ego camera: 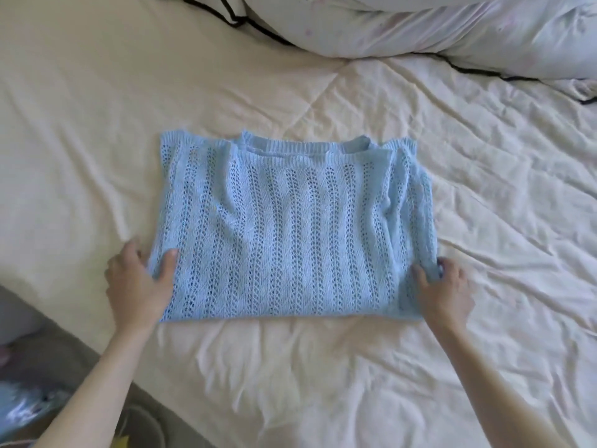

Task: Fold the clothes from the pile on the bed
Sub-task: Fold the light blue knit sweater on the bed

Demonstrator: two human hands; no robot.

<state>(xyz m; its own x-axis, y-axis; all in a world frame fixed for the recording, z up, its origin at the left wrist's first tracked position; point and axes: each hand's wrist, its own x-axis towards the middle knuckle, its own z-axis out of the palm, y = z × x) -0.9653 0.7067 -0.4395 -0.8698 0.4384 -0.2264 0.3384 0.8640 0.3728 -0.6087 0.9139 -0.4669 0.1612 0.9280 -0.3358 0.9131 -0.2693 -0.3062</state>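
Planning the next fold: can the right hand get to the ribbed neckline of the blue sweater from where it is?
Probably yes. The right hand grips the blue knit sweater at its near corner; nothing lies on the knit up to the neckline.

Bedroom: quilted bed (355, 367), pillow (452, 27)

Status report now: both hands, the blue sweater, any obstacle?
Left hand and right hand each grip a near corner of the blue knit sweater. Sweater folded, flat on cream bedding. Nothing in the way.
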